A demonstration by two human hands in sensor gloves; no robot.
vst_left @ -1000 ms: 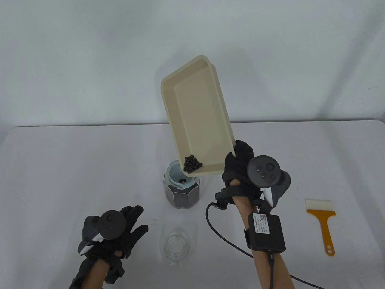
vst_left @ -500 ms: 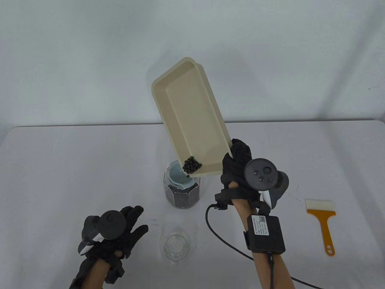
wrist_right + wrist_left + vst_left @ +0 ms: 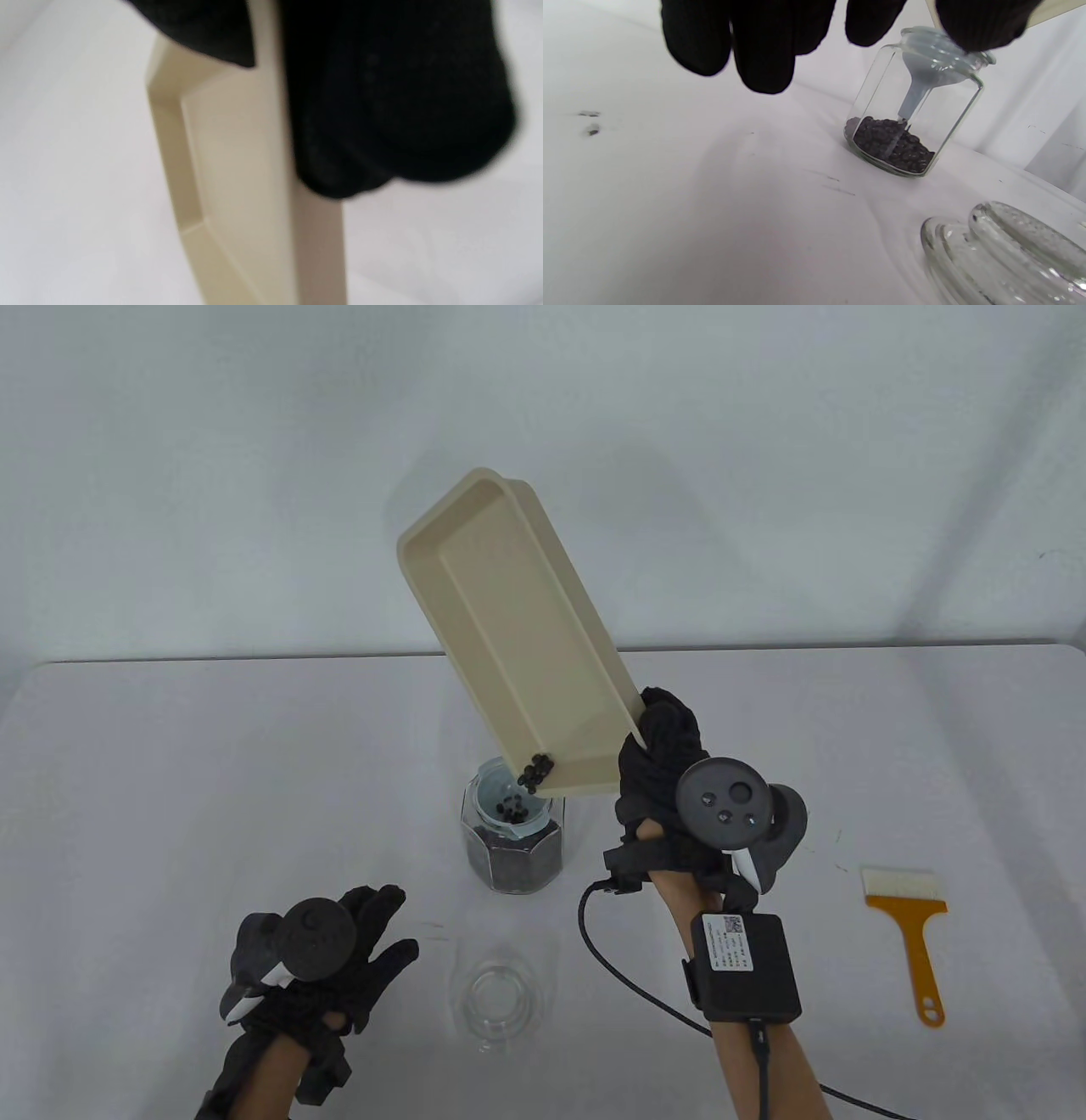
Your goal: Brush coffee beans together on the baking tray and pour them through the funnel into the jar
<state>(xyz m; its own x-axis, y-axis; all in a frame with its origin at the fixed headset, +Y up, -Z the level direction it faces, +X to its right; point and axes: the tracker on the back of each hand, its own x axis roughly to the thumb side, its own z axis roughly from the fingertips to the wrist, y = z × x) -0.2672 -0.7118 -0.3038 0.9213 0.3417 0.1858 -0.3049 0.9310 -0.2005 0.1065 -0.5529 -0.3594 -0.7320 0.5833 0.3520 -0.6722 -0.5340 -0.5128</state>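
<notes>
Beans [image 3: 535, 771] bunched in the low corner of a steeply tilted tray [image 3: 509, 636], over the funnel [image 3: 507, 806] in the jar [image 3: 512, 848]; a few already in the funnel. Tray gripped at its near corner by right hand [image 3: 657, 780]. Left hand [image 3: 339, 959] relaxed, fingers spread, holding nothing. Glass lid [image 3: 496, 997] and brush [image 3: 909, 929] on table [image 3: 212, 780].
</notes>
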